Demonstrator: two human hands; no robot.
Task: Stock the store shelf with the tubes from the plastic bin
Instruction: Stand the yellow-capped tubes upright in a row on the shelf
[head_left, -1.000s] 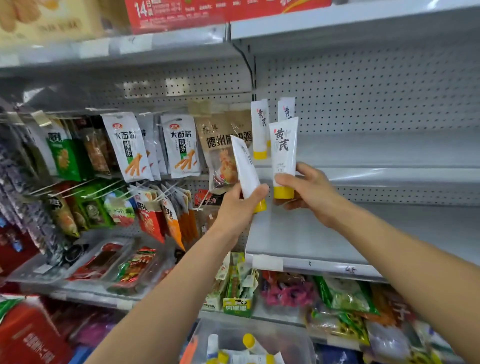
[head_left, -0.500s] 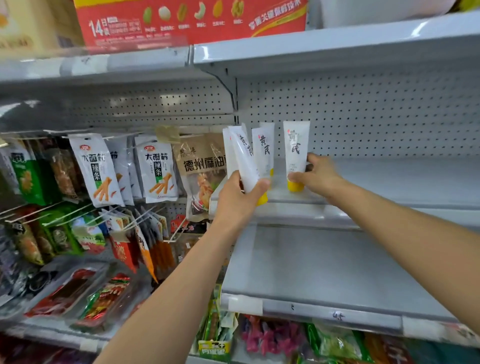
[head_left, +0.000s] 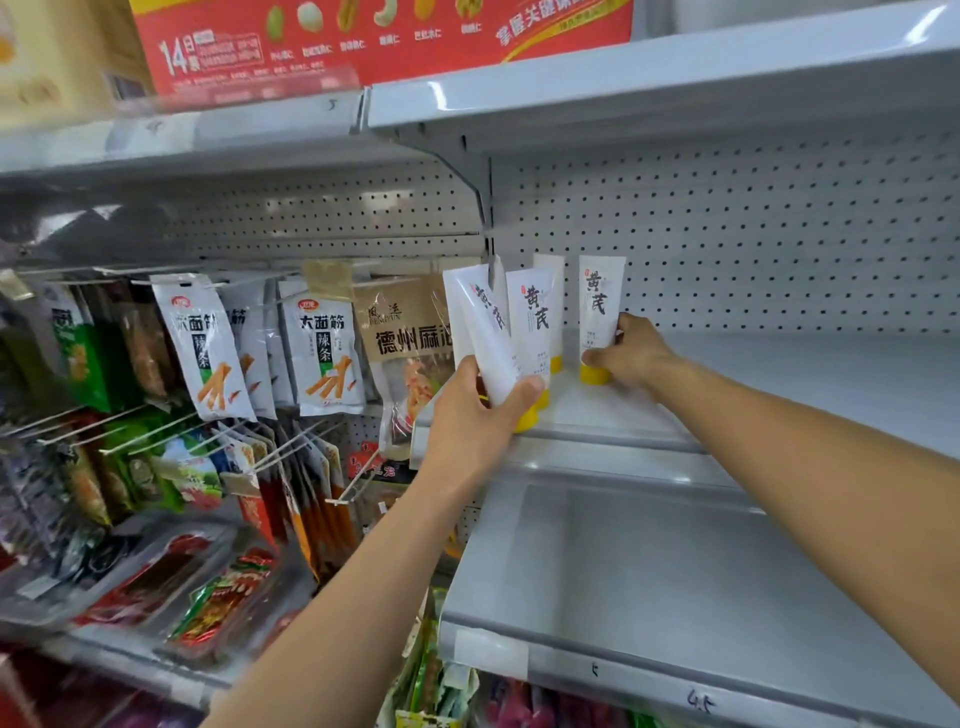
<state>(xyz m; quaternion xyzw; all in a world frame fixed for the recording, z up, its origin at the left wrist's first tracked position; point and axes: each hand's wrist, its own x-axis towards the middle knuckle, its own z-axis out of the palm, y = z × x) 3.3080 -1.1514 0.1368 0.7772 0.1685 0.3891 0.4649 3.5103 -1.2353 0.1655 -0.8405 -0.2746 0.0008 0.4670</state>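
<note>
My right hand (head_left: 631, 356) grips a white tube with a yellow cap (head_left: 600, 306), cap down on the grey upper shelf (head_left: 753, 384) near the pegboard back. My left hand (head_left: 472, 415) holds another white tube (head_left: 485, 338), tilted, over the shelf's left front corner. Two more white tubes (head_left: 535, 312) stand upright on their yellow caps between my hands, one behind the other. The plastic bin is out of view.
A lower grey shelf (head_left: 649, 582) sits below with price tags on its front lip. Snack packets (head_left: 322, 353) hang on hooks to the left. A red box (head_left: 363, 36) stands on the top shelf. More packets lie beneath.
My right hand has carried its tube up and back onto the upper shelf, cap down beside the standing tubes. My left hand rose with its tube toward the shelf's left corner.
</note>
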